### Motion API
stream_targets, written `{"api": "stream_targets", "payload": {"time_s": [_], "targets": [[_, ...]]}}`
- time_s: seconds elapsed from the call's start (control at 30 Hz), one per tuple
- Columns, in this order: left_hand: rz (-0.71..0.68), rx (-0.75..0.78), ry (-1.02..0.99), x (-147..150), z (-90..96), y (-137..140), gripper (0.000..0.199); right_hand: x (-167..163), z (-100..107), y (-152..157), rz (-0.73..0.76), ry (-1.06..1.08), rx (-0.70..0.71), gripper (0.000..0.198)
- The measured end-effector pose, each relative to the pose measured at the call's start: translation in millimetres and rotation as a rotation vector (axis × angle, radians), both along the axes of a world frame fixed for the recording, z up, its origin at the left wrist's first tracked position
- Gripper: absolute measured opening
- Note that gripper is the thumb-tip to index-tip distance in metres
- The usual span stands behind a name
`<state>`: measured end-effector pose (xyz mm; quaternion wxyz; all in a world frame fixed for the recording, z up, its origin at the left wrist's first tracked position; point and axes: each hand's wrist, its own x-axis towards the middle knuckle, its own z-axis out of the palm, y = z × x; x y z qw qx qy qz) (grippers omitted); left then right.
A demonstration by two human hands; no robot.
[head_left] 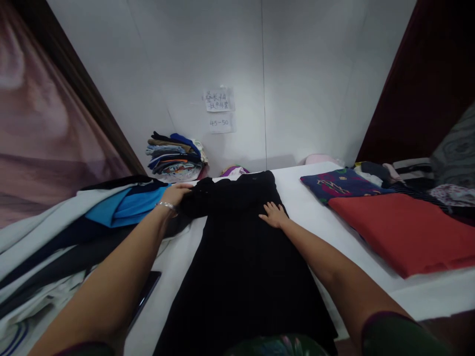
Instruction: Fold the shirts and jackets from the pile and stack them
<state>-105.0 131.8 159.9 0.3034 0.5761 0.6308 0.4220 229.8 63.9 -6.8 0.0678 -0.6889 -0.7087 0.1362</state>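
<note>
A long black garment [252,267] lies spread on the white table, its lower part running toward me and off the near edge. What looks like a sleeve is laid across its upper part. At the garment's upper left, my left hand [177,194] is closed on the edge of the black cloth, fingers and thumb together; a bracelet is on that wrist. My right hand [273,214] rests palm down on the garment's right side, fingers spread and holding nothing. The part of the cloth under my left fingers is hidden.
To the left lies a heap of loose clothes [126,205], with a dark flat device [148,291] beside it. A folded stack [176,157] stands at the back left. On the right are a red cloth [404,227] and a patterned navy one [337,183]. Paper notes [221,111] hang on the wall.
</note>
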Motion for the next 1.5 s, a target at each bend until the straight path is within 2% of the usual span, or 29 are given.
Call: {"api": "stream_targets", "payload": {"time_s": [0.1, 0.2, 0.27, 0.3, 0.33, 0.4, 0.47, 0.53, 0.6, 0.73, 0.87, 1.0, 1.1, 1.2, 1.3, 1.4, 1.5], "targets": [[-0.042, -0.157, 0.05, -15.9, -24.8, -16.0, 0.017, 4.9, 4.4, 2.8, 0.008, 0.007, 0.019, 0.071], [-0.059, -0.224, 0.178, -20.6, -49.4, -31.1, 0.016, 11.6, 15.7, 13.1, -0.021, 0.003, 0.092, 0.064], [-0.092, -0.115, 0.223, -5.7, -60.8, -47.6, 0.017, 16.5, 23.3, 25.3, -0.055, -0.003, 0.144, 0.061], [-0.141, 0.0, 0.232, 8.3, -65.8, -59.4, 0.015, 18.9, 26.6, 32.8, -0.073, -0.006, 0.159, 0.06], [-0.239, 0.12, 0.234, 26.0, -70.9, -74.0, 0.016, 21.2, 29.4, 41.0, -0.089, -0.009, 0.167, 0.059], [-0.516, 0.223, 0.207, 67.6, -84.2, -109.2, 0.026, 25.5, 33.8, 59.2, -0.111, -0.014, 0.167, 0.059], [-0.829, 0.224, 0.227, 107.0, -102.7, -146.3, 0.042, 29.2, 37.0, 79.0, -0.116, -0.021, 0.162, 0.06], [-1.082, 0.184, 0.275, 134.1, -124.2, -176.1, 0.062, 32.6, 38.7, 99.9, -0.116, -0.029, 0.156, 0.064], [-1.16, 0.141, 0.298, 146.4, -144.8, -192.6, 0.071, 35.4, 37.2, 121.0, -0.117, -0.039, 0.145, 0.069], [-1.171, 0.111, 0.356, 146.7, -174.6, -192.0, 0.079, 37.8, 18.9, 157.4, -0.081, -0.053, 0.05, 0.074], [-1.172, 0.212, 0.496, 147.1, -192.8, -182.3, 0.081, 37.1, -5.5, 176.8, -0.064, -0.075, -0.042, 0.072], [-1.15, 0.332, 0.592, 149.2, -198.8, -180.2, 0.081, 38.5, -11.2, 180.0, -0.064, -0.087, -0.033, 0.071], [-1.145, 0.304, 0.597, 148.4, -191.5, -181.5, 0.079, 39.2, -2.7, 174.7, -0.064, -0.077, 0.002, 0.068], [-1.138, 0.273, 0.594, 147.7, -181.4, -185.4, 0.077, 38.1, 10.6, 159.7, -0.086, -0.064, 0.052, 0.064], [-1.095, 0.269, 0.628, 148.6, -177.0, -190.5, 0.074, 35.9, 17.5, 128.3, -0.092, -0.063, 0.122, 0.064], [-1.068, 0.288, 0.66, 150.0, -177.1, -193.7, 0.072, 32.9, 9.0, 85.2, -0.041, -0.063, 0.2, 0.068], [-1.06, 0.306, 0.666, 150.6, -174.5, -194.4, 0.069, 28.7, -7.2, 50.4, 0.008, -0.081, 0.168, 0.07]]}}
